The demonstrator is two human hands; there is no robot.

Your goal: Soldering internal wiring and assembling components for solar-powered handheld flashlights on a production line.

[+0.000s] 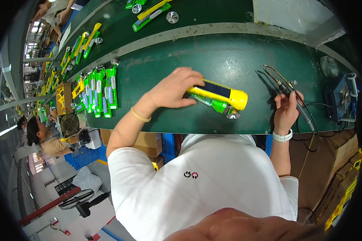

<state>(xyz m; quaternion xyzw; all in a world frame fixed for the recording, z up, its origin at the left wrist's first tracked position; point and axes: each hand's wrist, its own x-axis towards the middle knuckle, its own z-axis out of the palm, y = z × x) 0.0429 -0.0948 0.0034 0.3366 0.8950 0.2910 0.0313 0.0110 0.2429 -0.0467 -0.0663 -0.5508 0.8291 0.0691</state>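
Left hand [177,88] grips a yellow-green flashlight [238,99]; the soldering iron [285,88] held in the right hand [288,106] could scorch it if swung leftward.

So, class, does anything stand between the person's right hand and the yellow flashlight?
Nothing visible does: only green tabletop shows between the right hand, holding a soldering iron, and the yellow flashlight in the left hand.

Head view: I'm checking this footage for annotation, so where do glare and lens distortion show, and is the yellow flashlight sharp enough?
Head view: a pale glare patch on the green bench, beyond the yellow flashlight; bench edges bow, and the picture darkens to black at its corners; lamps glow bright at the left rim; the flashlight looks reasonably sharp, though the left hand covers one end.
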